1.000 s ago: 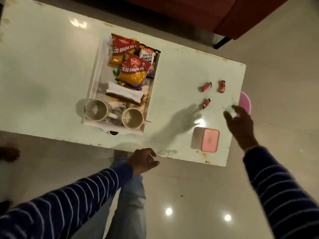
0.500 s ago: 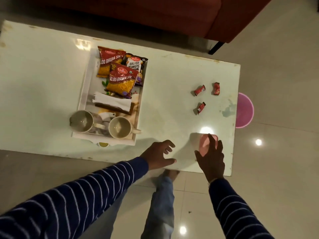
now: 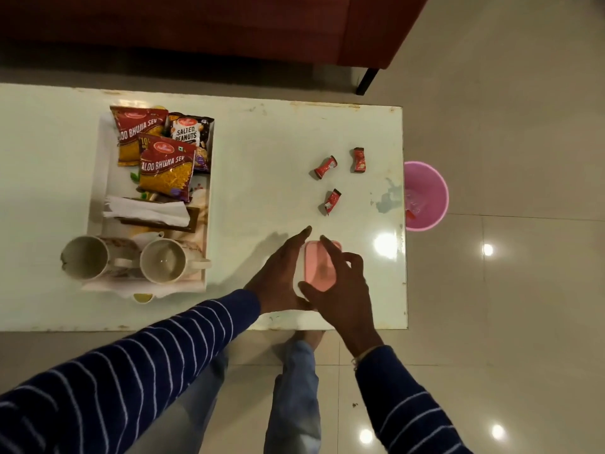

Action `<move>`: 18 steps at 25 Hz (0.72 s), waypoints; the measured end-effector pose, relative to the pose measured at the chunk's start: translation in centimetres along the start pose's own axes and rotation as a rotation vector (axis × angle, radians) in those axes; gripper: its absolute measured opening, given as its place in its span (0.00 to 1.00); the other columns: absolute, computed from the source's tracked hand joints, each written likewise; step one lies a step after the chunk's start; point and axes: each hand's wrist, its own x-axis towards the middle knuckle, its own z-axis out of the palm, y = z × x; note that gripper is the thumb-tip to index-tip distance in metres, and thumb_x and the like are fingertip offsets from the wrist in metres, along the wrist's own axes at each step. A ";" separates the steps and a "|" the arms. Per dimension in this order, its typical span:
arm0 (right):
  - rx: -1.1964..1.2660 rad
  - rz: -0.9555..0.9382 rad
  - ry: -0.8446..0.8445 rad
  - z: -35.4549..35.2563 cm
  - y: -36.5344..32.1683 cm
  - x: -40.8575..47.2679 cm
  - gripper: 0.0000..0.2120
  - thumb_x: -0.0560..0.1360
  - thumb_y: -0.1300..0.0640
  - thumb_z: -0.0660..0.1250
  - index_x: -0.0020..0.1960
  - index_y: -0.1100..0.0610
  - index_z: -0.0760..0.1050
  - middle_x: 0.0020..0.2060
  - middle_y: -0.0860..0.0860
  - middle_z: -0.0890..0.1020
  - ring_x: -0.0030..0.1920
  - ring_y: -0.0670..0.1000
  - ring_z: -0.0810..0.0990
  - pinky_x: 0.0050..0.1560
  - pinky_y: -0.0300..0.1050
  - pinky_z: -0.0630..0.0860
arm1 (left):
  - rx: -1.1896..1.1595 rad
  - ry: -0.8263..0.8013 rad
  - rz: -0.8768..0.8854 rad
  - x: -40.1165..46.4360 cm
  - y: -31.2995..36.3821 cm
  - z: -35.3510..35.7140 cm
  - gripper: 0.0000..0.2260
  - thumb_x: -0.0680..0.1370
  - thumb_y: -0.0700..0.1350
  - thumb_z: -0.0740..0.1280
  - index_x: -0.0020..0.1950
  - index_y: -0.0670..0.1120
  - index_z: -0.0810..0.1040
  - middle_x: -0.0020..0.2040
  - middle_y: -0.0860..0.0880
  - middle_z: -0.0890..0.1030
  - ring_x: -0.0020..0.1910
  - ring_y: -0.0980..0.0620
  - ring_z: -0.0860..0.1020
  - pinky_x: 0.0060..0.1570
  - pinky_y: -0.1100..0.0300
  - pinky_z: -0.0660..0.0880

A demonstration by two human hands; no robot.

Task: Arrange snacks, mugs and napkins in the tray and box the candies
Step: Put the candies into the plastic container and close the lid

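Observation:
A small box with a pink lid sits near the table's front edge. My left hand presses against its left side. My right hand curls over the lid, with fingers on its top and thumb at the front. Three red wrapped candies lie on the table beyond the box. The white tray at the left holds snack packets, white napkins and two mugs.
A pink bin stands on the floor past the table's right edge. A red sofa runs behind the table. My legs are below the front edge. The pale table has worn patches near its right side.
My right hand came back from near the pink bin to the pink-lidded box. My left hand rose from below the table edge and closed in on the box's left side.

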 end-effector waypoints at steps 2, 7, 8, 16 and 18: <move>0.016 0.000 0.012 0.0 -1.1 0.2 0.46 0.61 0.33 0.72 0.75 0.39 0.58 0.69 0.50 0.66 0.58 0.57 0.79 0.48 0.41 0.75 | -0.009 0.018 0.064 0.7 0.3 -0.7 0.59 0.63 0.55 0.83 0.79 0.55 0.43 0.81 0.50 0.54 0.79 0.51 0.56 0.76 0.52 0.59; 0.088 -0.053 -0.031 -1.4 -1.9 0.8 0.44 0.65 0.41 0.76 0.75 0.37 0.58 0.64 0.47 0.70 0.54 0.45 0.71 0.45 0.36 0.70 | 0.030 0.059 0.125 1.3 -0.4 -2.1 0.51 0.60 0.54 0.83 0.75 0.49 0.58 0.72 0.51 0.68 0.69 0.54 0.67 0.67 0.61 0.69; 0.139 -0.050 -0.057 -1.9 -1.9 0.9 0.42 0.66 0.44 0.76 0.74 0.36 0.58 0.63 0.45 0.71 0.55 0.44 0.71 0.47 0.39 0.74 | 0.023 0.064 0.117 1.3 -0.5 -2.3 0.50 0.59 0.55 0.83 0.73 0.51 0.59 0.68 0.54 0.68 0.66 0.57 0.68 0.62 0.68 0.70; 1.042 0.304 -0.009 -4.4 2.6 2.8 0.23 0.77 0.63 0.60 0.70 0.49 0.70 0.62 0.54 0.77 0.59 0.61 0.79 0.51 0.56 0.82 | -0.086 0.142 0.006 1.0 -0.9 -3.4 0.51 0.58 0.61 0.82 0.73 0.58 0.55 0.68 0.59 0.68 0.65 0.59 0.71 0.59 0.66 0.75; 0.983 0.352 0.064 -3.4 4.5 2.9 0.20 0.77 0.65 0.59 0.67 0.52 0.71 0.61 0.55 0.76 0.61 0.60 0.77 0.48 0.51 0.82 | -0.083 0.130 -0.035 1.0 -1.6 -3.7 0.55 0.59 0.60 0.82 0.76 0.56 0.50 0.73 0.55 0.64 0.69 0.56 0.69 0.65 0.58 0.74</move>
